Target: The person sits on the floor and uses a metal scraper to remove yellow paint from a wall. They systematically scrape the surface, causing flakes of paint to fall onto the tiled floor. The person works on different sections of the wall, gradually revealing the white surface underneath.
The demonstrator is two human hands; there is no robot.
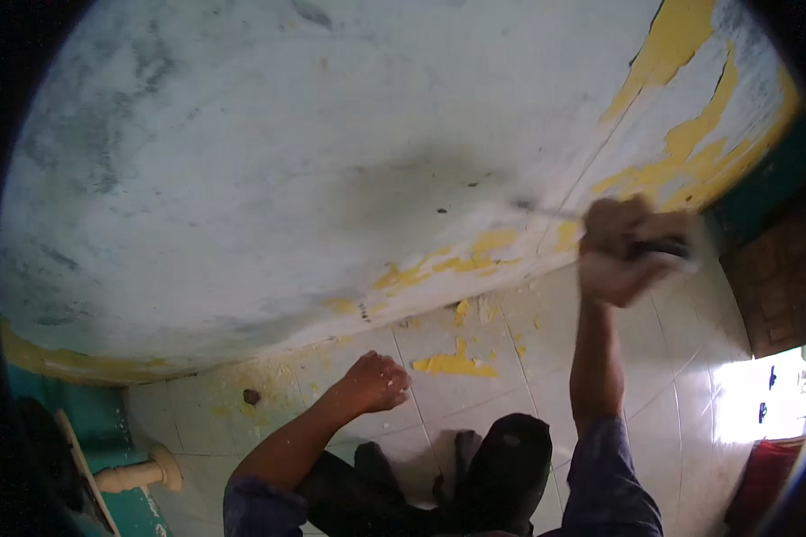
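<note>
My right hand (611,258) is blurred, raised before the lower right of a whitish wall (295,154). It grips a hand tool (556,213) with a dark handle and a thin shaft; blur hides the exact shape of its tip. The tip points left, close to the wall's surface, but contact cannot be told. Strips of yellow paint (675,43) cling to the wall on the right, with smaller patches (436,265) along its foot. My left hand (379,381) is a loose fist above the floor, its palm hidden and no object showing in it.
Yellow paint flakes (457,364) lie on the tiled floor (604,443) below the wall. A small brown lump (251,397) sits among crumbs at left. Beside it stands a pale turned post (138,474). A brown wooden panel (772,295) and a red object (769,476) are at right.
</note>
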